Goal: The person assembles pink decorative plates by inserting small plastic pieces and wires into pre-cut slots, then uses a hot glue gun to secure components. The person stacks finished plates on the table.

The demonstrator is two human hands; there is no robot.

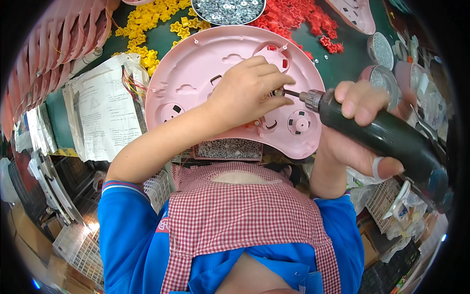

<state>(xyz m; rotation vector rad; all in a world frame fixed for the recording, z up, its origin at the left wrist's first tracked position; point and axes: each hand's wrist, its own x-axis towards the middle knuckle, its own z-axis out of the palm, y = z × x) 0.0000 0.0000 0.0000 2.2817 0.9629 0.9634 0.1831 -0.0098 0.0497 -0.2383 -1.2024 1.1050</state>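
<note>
Now | L fingers (267,93) pinch screw (278,92) on pink shell (196,63) | R hand (360,127) grips driver (387,137)

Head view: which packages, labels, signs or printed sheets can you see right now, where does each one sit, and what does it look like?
Printed white paper sheet in a clear sleeve: lies on the green bench left of the pink plastic shell, rectangular, with dark print and a small diagram.
Clear plastic bags: lower right beside the white mesh basket, crumpled, contents unclear.
No screens or signs are visible.
</note>
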